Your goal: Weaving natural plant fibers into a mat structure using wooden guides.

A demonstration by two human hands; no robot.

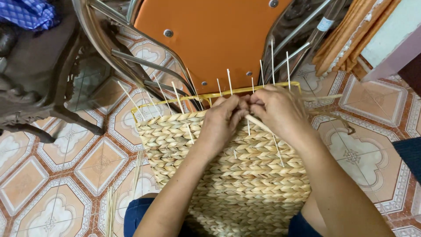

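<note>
Straw-coloured braided fibre makes up the woven panel [228,175], which lies across the person's lap in the head view, its near end over the dark blue trousers [136,215] and its far edge up against a yellow wire frame [206,95]. That frame appears to give the weave its shape, and thin pale upright stakes [229,81] stick up past it, spaced along the edge so the braid can pass between them.

Both hands meet at the far edge, right of the panel's middle. The left hand [221,123] rests on the finished rows with its fingers curled shut at the top row, seemingly pinning the weave down. The right hand [278,112] is closed on a pale strand [258,124] that runs slanting out from between the two hands toward the near right; the fingertips of both hands touch, so the strand looks pinched between them.

Beyond the frame stands an orange chair seat [210,35] on metal legs, which may be bracing the work. A small pale label [325,24] wraps one clear tube at far right; its print is too small to tell. Loose straws [112,206] lie on the patterned tiled floor [57,175] at near left, within easy reach
</note>
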